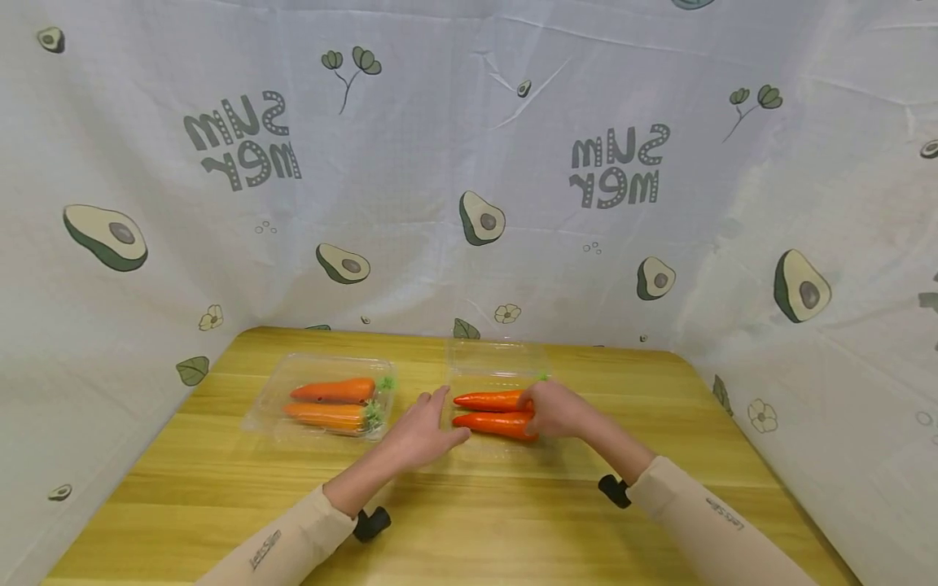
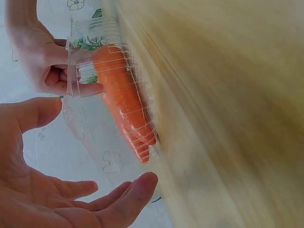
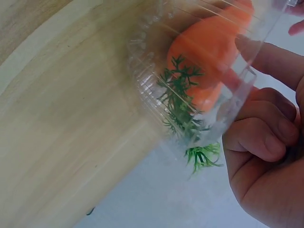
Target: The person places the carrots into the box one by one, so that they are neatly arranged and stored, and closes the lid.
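Two orange carrots (image 1: pixel 493 423) lie side by side in a clear plastic container (image 2: pixel 102 23), tips to the left, feathery green tops (image 3: pixel 183 95) at the right end. My right hand (image 1: pixel 558 409) reaches over the container's right side; its thumb and index finger pinch the broad end of a carrot (image 3: pixel 204 47), and the other fingers curl outside the wall. At the container's left end my left hand (image 1: pixel 419 431) has thumb and fingers spread apart. Nothing lies between them in the left wrist view, where the carrot tips are just beyond.
Left of my left hand, a second clear container (image 1: pixel 282 370) holds more carrots (image 1: pixel 333 391) with green tops. The open container's clear lid (image 1: pixel 498 356) stands at its back. Behind the wooden table (image 1: pixel 469 521) hangs a white curtain (image 1: pixel 410 163) printed with avocados.
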Demonstrator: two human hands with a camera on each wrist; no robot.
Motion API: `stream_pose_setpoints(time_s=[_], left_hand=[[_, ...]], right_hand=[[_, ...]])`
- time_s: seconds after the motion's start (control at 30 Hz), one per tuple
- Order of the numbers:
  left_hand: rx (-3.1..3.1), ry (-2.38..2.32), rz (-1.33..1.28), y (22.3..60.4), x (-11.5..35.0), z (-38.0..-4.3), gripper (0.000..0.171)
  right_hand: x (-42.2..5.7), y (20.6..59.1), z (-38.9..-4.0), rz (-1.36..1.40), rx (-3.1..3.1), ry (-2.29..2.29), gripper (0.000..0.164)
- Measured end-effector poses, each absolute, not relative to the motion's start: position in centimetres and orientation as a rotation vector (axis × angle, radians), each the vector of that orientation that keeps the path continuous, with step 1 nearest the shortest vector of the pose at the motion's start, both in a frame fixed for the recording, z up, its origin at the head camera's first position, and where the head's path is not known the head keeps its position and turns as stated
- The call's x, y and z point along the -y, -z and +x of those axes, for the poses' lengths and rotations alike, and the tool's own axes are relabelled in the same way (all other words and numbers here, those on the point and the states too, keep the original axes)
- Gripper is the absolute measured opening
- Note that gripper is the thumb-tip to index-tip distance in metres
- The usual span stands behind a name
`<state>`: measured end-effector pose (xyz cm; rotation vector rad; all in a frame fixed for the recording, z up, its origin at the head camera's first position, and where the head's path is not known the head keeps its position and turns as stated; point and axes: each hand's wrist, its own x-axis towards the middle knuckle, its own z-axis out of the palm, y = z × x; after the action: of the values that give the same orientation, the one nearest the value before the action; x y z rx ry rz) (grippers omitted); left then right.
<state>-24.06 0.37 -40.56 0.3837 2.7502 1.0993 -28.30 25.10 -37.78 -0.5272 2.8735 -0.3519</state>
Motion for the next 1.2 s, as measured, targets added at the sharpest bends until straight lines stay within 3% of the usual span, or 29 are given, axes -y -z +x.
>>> stream_pose_setpoints(time_s=[0.67, 1.0, 1.2], left_hand=[[-2.807, -1.137, 0.27, 39.2, -2.6, -28.1, 0.095], [-2.735, -1.209, 0.154, 38.8, -2.8, -29.9, 0.083], [-2.678, -1.228, 0.065, 39.2, -2.8, -31.1, 0.085]], right_hand=[[-28.4, 35.8, -29.9, -0.407, -2.908, 0.876, 0.035], [-30.8, 36.2, -31.8, -0.259, -2.917, 0.973, 0.04], [-31.7, 36.9, -32.5, -0.162, -2.903, 0.957, 0.044]])
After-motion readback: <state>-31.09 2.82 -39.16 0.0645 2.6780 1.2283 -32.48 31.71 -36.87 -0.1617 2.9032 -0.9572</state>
